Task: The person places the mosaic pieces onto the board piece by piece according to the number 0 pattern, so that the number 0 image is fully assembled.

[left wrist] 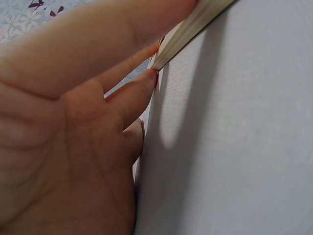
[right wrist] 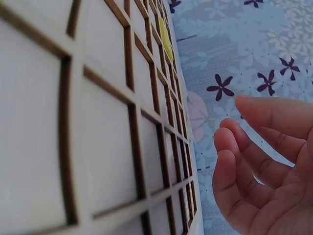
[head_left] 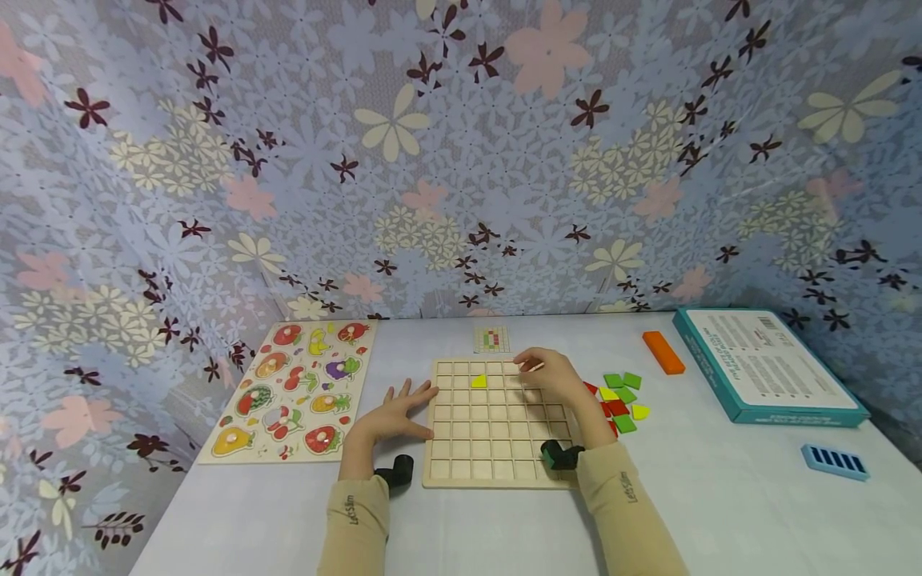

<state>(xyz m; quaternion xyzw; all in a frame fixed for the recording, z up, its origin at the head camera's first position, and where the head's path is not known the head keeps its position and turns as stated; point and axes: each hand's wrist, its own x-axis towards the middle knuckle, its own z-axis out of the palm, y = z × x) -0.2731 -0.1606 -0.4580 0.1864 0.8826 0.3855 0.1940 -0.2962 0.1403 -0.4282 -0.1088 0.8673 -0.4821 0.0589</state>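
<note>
A wooden grid board lies on the table with one yellow piece in a cell near its top; the right wrist view also shows this yellow piece. My left hand has its fingers spread and touches the board's left edge, seen close up in the left wrist view as the board's side against the fingers. Over the upper right cells hovers my right hand, fingers loosely bent, with no piece between them in the right wrist view.
Loose green, red and yellow tiles lie right of the board. Behind it is a small pattern card. A fruit puzzle lies left; an orange block, a teal box and a blue slotted piece are farther right.
</note>
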